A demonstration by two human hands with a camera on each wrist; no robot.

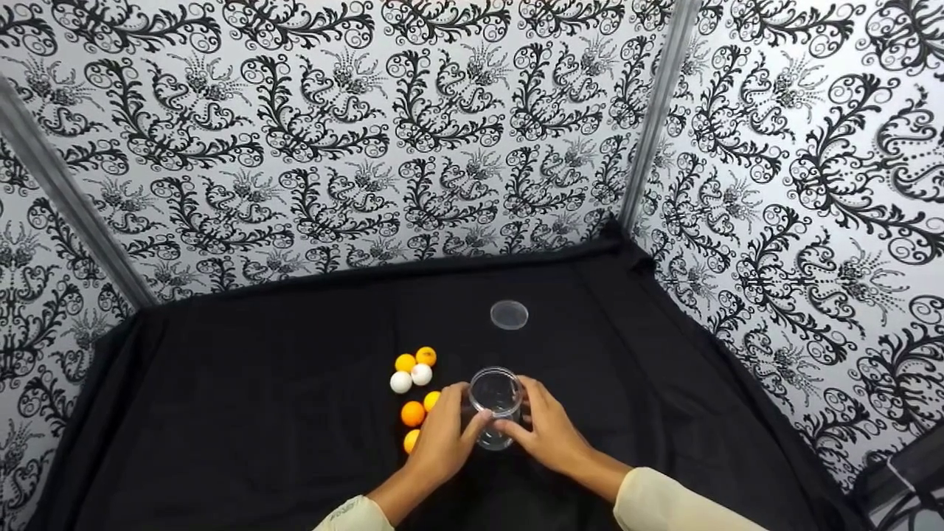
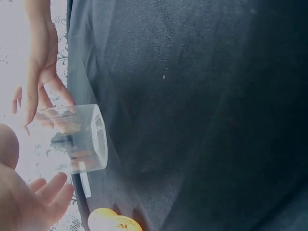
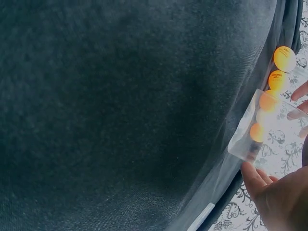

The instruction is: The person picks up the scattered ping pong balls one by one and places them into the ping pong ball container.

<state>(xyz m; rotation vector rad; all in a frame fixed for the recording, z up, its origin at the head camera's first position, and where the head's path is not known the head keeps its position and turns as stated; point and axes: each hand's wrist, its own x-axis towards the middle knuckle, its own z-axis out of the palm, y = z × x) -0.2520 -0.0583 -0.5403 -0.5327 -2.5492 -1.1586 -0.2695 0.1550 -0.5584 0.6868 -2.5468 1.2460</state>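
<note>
A clear, open-topped plastic jar (image 1: 495, 394) stands upright between both hands, over the black cloth. The left hand (image 1: 442, 435) holds its left side, thumb across the near face. From the right, the right hand (image 1: 549, 431) holds it too, its thumb close to the left one. Through the jar's wall in the left wrist view, some right-hand fingers (image 2: 62, 94) show. Just left of the left hand lie orange table tennis balls (image 1: 412, 414), one partly hidden by that hand. Beyond the jar lies a clear round lid (image 1: 509, 315), flat on the cloth.
Farther back on the left, two yellow-orange balls (image 1: 405, 363) touch two white balls (image 1: 401, 382). Black cloth (image 1: 258, 413) covers the table up to patterned walls (image 1: 332, 133) at the back and sides. Cables (image 1: 918, 494) show at the lower right corner.
</note>
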